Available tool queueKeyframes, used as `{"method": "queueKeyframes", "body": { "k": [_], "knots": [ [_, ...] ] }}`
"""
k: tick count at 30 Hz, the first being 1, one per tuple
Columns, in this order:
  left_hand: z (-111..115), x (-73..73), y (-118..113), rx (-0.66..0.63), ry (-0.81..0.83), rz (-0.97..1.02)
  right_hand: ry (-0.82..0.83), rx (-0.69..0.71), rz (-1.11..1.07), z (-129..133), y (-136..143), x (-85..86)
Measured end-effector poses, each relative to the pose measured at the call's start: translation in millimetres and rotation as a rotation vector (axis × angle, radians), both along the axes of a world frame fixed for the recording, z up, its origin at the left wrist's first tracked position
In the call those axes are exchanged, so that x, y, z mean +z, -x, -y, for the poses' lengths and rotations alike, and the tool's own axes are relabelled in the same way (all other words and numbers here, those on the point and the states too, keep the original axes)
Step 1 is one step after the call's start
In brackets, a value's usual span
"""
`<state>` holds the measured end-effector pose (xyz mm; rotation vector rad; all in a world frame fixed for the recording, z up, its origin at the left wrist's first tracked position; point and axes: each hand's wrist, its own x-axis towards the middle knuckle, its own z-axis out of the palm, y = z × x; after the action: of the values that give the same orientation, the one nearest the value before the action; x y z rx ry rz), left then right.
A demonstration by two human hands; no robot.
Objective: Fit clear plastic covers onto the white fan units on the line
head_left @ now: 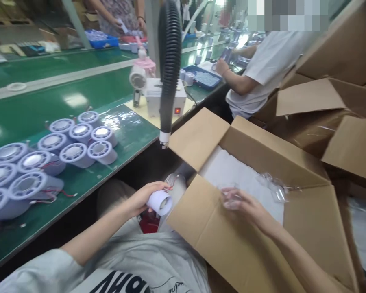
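Head view. Left hand [142, 198]: fingers wrapped round a lavender cylindrical housing [160, 202], held above the lap, off the near edge of the green surface [94, 87] and just beside the carton's [314, 219] left flap. Open end tilts toward the carton; red wires [170, 187] show by the fingertips.

Right hand [251, 209]: blurred; fingers appear closed on a clear plastic piece [232, 200] over the carton's near flap. More clear pieces [276, 188] lie on the white liner [240, 171], near the far wall.

Similar housings [76, 154] stand in rows along the surface's near edge.

Handling, judged: pinch the clear piece lightly, since it looks thin; clear the flap's edge; steady the housing by its side, wires away from its rim.
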<state>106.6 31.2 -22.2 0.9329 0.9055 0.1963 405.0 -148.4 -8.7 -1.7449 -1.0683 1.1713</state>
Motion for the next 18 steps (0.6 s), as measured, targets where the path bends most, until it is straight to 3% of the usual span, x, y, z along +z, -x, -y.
{"method": "queueKeyframes", "body": {
  "k": [3,6,8,10,13,18],
  "knots": [
    [2,4.5,1,-0.097,0.01,0.009,-0.234,0.442,0.418,-22,68,13.6],
    [6,11.1,8,-0.255,-0.02,0.0,-0.304,0.597,0.812,-45,115,17.0],
    [8,14.7,13,-0.357,-0.141,-0.016,-0.295,0.642,0.923,-56,129,14.0],
    [10,17.4,19,-0.413,-0.321,-0.022,-0.273,0.698,0.899,-64,133,9.6],
    [15,20.9,28,-0.415,-0.492,-0.003,-0.25,0.752,0.648,-65,132,5.9],
    [24,26.1,37,-0.296,-0.778,-0.058,-0.119,0.583,0.129,-61,134,13.9]
  ]
}}
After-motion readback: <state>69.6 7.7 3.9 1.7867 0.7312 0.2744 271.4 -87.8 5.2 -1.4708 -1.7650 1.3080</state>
